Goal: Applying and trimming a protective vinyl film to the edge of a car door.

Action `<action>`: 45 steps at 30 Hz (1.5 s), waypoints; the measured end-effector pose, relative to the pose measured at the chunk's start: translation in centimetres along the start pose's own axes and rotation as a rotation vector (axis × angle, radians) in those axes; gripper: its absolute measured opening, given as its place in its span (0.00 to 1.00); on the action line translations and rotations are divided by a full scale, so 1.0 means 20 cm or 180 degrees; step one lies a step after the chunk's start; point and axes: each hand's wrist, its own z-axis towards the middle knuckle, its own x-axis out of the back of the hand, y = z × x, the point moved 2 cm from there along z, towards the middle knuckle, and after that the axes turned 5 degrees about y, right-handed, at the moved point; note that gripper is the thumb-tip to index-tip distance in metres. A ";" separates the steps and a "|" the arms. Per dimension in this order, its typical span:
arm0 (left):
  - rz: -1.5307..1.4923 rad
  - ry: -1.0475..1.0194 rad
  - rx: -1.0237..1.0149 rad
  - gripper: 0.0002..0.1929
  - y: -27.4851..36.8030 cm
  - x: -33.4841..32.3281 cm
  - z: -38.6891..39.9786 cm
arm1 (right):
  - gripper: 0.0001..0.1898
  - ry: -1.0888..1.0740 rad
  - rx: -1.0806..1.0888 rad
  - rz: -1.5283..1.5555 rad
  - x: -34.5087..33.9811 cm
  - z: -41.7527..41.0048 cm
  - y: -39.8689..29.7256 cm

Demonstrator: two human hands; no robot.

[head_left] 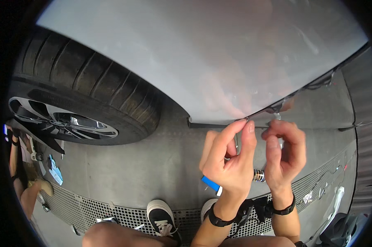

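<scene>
A glossy light grey car body panel fills the upper part of the view, and its lower edge runs to a corner near my hands. My left hand pinches thumb and forefinger at that edge, where a small dark bit shows between the fingertips; what it is I cannot tell. Just to the right, my right hand is raised with thumb and forefinger close together, the fingertips blurred. Whether it holds something thin is unclear. Clear film or strip hangs at the panel edge above it. Both wrists wear black straps.
A car tyre with an alloy wheel stands at left. Below lie a blue object, a roll of rings and a perforated floor grate. Another person's leg shows at far left, near a light blue cloth or wrapper.
</scene>
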 end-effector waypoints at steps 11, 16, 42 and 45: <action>0.0046 -0.0158 -0.0308 0.14 0.01 0.03 0.07 | 0.16 0.0573 0.0715 -0.1200 -0.08 0.16 -0.12; 0.0043 -0.0259 -0.0354 0.14 0.00 0.03 0.08 | 0.13 0.0650 0.0626 -0.1438 -0.09 0.18 -0.16; -0.0249 -0.0283 0.0053 0.13 -0.01 0.04 0.07 | 0.10 0.0544 0.0711 -0.0605 -0.01 0.17 -0.17; -0.0305 -0.0292 0.0191 0.12 0.00 0.04 0.07 | 0.14 0.0527 0.1071 -0.0751 0.01 0.19 -0.17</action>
